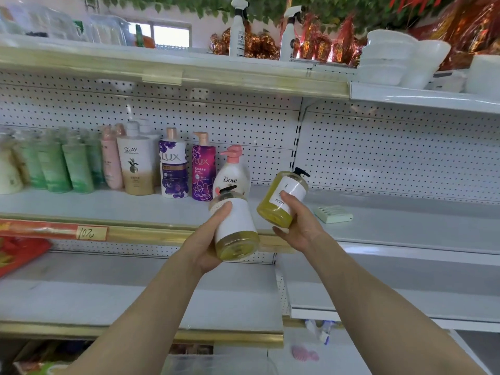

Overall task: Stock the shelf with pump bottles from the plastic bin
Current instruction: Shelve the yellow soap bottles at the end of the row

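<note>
My left hand (208, 240) grips a clear pump bottle (238, 231) of yellow liquid with a white label and black pump, held in front of the middle shelf's edge. My right hand (299, 226) holds a second, matching yellow pump bottle (282, 197), tilted to the right, just above the middle shelf (392, 226). On that shelf, right behind the left bottle, stands a white Dove pump bottle (232, 171). The plastic bin (216, 364) shows as a clear rim at the bottom edge.
Left of the Dove bottle stand two purple LUX bottles (186, 166), an OLAY bottle (136, 166), pink bottles and several green tubes (65, 163). A small pale box (334, 213) lies on the shelf to the right. White tubs (392, 58) and spray bottles sit on the top shelf.
</note>
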{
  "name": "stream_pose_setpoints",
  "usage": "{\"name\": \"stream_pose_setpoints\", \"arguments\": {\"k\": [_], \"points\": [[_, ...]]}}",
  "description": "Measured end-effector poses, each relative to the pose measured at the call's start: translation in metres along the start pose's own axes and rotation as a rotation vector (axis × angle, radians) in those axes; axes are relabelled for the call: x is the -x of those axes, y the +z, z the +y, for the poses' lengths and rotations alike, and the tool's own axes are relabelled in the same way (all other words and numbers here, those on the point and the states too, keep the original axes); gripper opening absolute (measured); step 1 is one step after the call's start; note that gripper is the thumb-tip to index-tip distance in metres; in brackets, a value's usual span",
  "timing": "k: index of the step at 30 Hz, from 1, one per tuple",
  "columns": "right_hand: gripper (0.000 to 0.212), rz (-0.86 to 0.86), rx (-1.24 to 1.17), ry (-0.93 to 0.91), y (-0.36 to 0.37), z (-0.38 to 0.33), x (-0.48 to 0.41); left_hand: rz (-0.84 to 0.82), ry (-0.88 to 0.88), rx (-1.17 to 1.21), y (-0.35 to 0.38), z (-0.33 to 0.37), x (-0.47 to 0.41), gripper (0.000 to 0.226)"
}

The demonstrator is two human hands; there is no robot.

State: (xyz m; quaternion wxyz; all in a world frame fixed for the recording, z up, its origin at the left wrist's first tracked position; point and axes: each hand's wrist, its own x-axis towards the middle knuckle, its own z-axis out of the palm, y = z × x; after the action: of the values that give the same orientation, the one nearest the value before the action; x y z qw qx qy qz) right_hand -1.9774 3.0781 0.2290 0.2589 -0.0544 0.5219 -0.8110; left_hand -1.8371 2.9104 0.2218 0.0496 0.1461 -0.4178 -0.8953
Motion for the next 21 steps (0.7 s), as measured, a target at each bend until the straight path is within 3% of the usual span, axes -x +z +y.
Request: {"name": "stream_pose_setpoints", "arguments": {"k": [4,8,10,14,17,21], "points": [[0.049,0.036,0.069,-0.051,-0.010,-0.013,-0.034,0.003,0.022,-0.182,0.000,-0.001,-0.016,0.065],[0.085,0.040,0.209,-0.086,-0.024,-0.013,-0.074,0.027,0.066,-0.319,-0.001,-0.003,-0.034,0.066],[0.093,0.080,0.292,-0.109,-0.030,-0.011,-0.091,0.039,0.095,-0.346,-0.004,-0.006,-0.044,0.074],[0.082,0.149,0.484,-0.139,-0.044,-0.003,-0.123,0.060,0.140,-0.348,-0.012,-0.008,-0.061,0.086],[0.089,0.160,0.599,-0.158,-0.050,0.003,-0.144,0.076,0.164,-0.353,-0.013,-0.008,-0.070,0.085],[0.081,0.116,0.753,-0.215,-0.047,0.003,-0.166,0.080,0.187,-0.345,-0.011,-0.010,-0.081,0.080]]}}
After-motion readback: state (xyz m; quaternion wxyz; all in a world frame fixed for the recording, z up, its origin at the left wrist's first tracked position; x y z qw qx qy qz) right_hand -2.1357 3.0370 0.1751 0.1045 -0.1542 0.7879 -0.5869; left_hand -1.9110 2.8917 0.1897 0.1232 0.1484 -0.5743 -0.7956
